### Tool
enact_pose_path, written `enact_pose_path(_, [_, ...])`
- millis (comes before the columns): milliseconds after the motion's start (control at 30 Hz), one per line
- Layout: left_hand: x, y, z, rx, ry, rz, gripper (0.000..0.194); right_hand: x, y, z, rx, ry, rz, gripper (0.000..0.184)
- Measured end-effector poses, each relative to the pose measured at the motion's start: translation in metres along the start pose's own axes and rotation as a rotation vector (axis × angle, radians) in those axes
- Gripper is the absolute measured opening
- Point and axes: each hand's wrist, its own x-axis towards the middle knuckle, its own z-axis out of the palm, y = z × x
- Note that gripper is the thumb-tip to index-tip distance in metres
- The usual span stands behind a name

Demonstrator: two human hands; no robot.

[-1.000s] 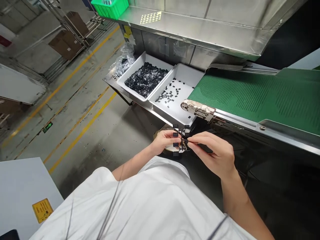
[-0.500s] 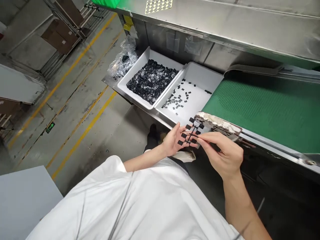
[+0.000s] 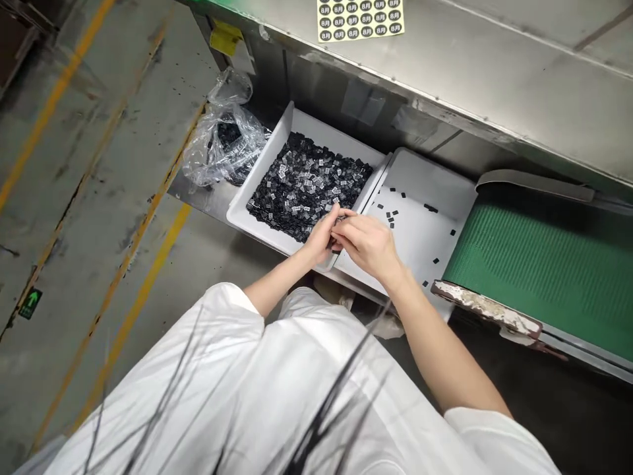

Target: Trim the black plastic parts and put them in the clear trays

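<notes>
Your left hand point(image 3: 319, 237) and right hand point(image 3: 370, 243): two | white trays point(image 3: 415, 247) before you: two | black pieces point(image 3: 309, 178): heaped past counting in one, about a dozen visible in other | green belt point(image 3: 539, 264): one | sticker sheet point(image 3: 360, 20): one | clear bag point(image 3: 202, 146): one | floor sign point(image 3: 30, 303): one

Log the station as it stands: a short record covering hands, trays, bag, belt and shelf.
Left hand: meeting right hand; held item mostly hidden
Right hand: fingers bent against left hand
Left tray: heaped with small black pieces
Right tray: scattered black pieces
Plastic bag: clear, crumpled, left of left tray
Conveyor belt: green, right of right tray
Steel shelf: sticker sheet on top
</notes>
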Motion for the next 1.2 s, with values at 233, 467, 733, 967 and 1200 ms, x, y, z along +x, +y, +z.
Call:
enact_pose_path(233, [0.038, 0.022, -0.041, 0.342, 0.163, 0.202, 0.058, 0.033, 0.023, 0.030, 0.152, -0.065, 0.062, 0.022])
enact_pose_path(467, [0.050, 0.038, -0.047, 0.022, 0.039, -0.043, 0.067, 0.024, 0.025, 0.059, 0.431, 0.252, 0.429, 0.013])
enact_pose_path(733, [0.059, 0.036, -0.045, 0.027, -0.008, -0.177, 0.045, 0.011, 0.024, 0.065, 0.432, 0.281, 0.532, 0.014])
enact_pose_path(967, [0.064, 0.028, -0.054, 0.222, 0.006, 0.009, 0.048, 0.014, 0.025, 0.069, 0.337, 0.288, 0.476, 0.016])
enact_pose_path(1200, [0.072, 0.033, -0.059, -0.040, 0.028, -0.269, 0.040, 0.015, 0.020, 0.072, 0.309, 0.387, 0.468, 0.021])
